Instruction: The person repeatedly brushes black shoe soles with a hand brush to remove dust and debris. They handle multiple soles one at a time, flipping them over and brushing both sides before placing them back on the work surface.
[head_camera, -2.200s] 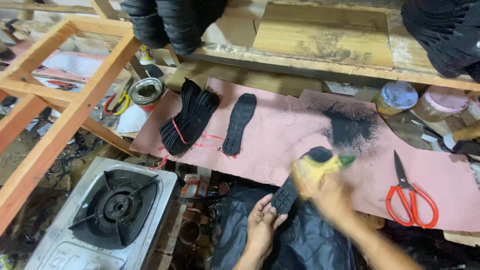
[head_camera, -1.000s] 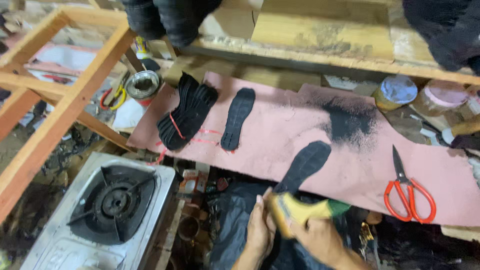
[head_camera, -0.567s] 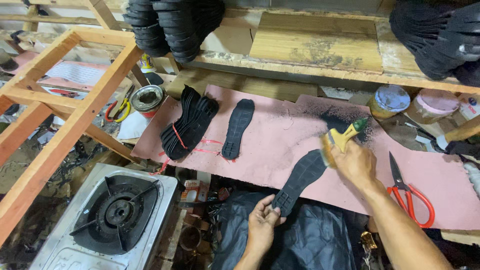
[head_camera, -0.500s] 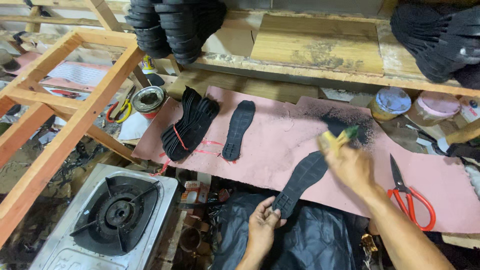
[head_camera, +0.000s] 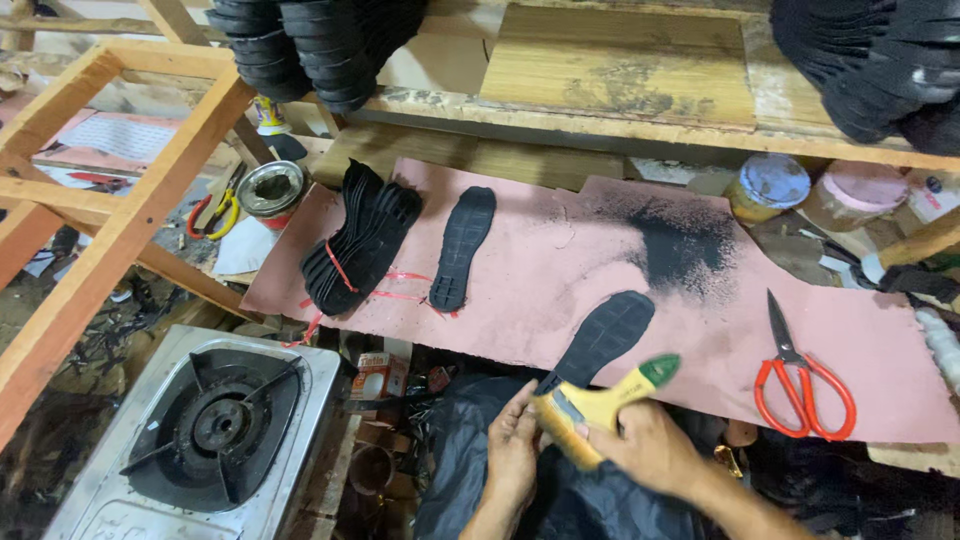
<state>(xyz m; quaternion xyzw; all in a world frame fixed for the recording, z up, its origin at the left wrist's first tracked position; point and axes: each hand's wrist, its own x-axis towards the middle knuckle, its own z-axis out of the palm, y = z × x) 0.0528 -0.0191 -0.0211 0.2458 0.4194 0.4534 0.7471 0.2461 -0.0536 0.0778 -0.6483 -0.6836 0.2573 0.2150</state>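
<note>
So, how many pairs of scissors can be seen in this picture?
2. Red-handled scissors lie on the pink sheet, right of the right hand. A second pair with yellow and red handles lies at left, beside the round tin. Others may be hidden among the clutter.

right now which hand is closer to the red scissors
Right. The right hand holds the yellow brush just left of and below the red scissors. The left hand sits farther left, at the heel end of the black sole.
</note>
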